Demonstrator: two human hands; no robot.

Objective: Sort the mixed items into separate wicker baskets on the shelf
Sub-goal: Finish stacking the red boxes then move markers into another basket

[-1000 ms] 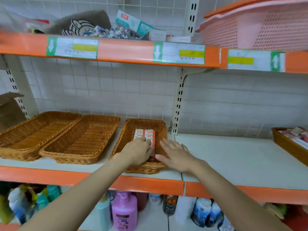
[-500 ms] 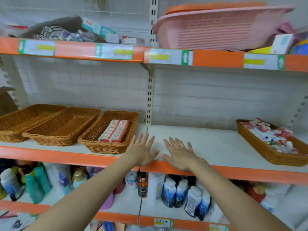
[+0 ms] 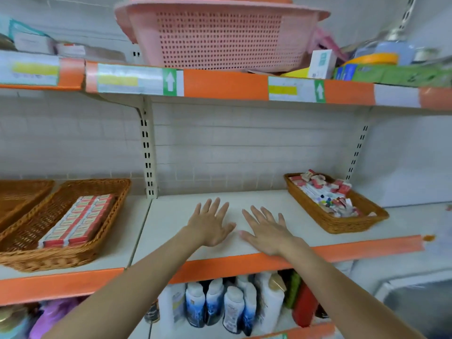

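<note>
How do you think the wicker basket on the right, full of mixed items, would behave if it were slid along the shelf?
The right wicker basket would probably slide easily, since the shelf looks smooth and the basket's base looks flat. It seems stiff enough to keep its shape. The mixed items are heaped loosely, some near rim height, so a quick push might shift or spill a few.

Wicker baskets at left and right: woven, rough, brown. Shelf at centre: smooth matt white, orange edge strip. Pink crate at top: perforated plastic. Bottles below: glossy plastic.
</note>
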